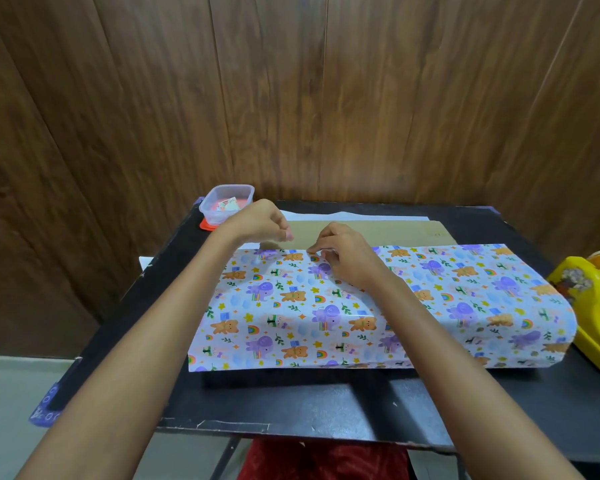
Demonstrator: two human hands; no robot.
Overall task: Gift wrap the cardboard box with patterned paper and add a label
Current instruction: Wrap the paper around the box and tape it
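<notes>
The cardboard box [378, 232] lies across the black table, with only a brown strip of its far top showing. Patterned paper [326, 306], white with bears, elephants and rainbows, covers the rest of the top and curves down over the near side. My right hand [347, 258] rests on the paper and pinches its far edge near the middle left. My left hand [257, 221] hovers just left of it over the box's far left corner, fingers curled, with nothing visible in them.
A clear plastic container [227, 202] with small slips inside stands on an orange lid at the table's back left. A yellow tape dispenser [593, 306] sits at the right edge. White paper [326, 215] lies behind the box. A wood-panel wall rises behind the table [291, 403].
</notes>
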